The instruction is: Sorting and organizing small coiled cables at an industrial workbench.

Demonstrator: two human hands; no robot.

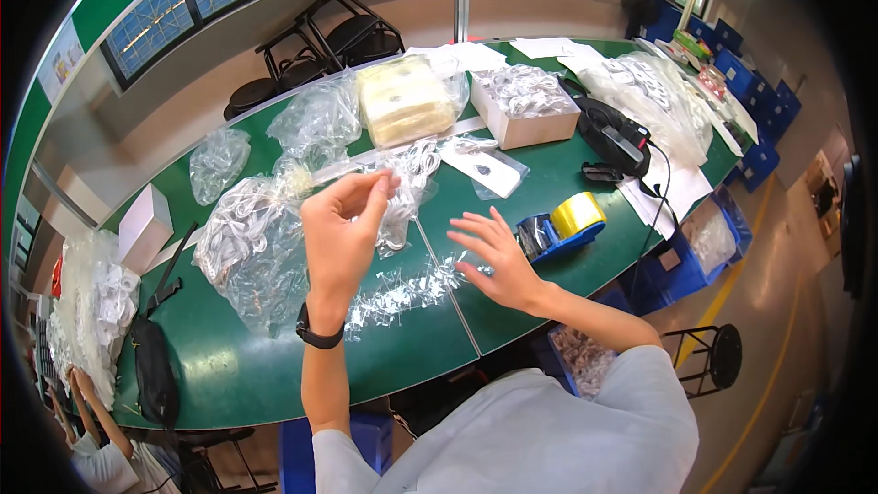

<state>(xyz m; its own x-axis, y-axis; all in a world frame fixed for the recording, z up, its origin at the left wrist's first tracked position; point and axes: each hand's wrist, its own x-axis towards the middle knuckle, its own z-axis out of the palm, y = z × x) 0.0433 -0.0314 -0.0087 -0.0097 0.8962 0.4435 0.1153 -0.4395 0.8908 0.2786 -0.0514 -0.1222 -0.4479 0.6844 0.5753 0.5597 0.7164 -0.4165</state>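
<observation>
Sorting small clear packets on the green tabletop (512,220).
Right hand (498,256), fingers spread, is pressing the packet row (402,293); beyond that row, left hand (343,224) is pinching one packet (395,201) aloft. Advise keeping the row flat, lifting singly.

Our table (512,311), laid out

Small clear packets (402,293) lie in a row before us; the tape dispenser (560,224) sits to their right, a bulging bag (251,252) to their left, and a cardboard box (523,110) stands behind, beside a stacked bag (405,99).
</observation>
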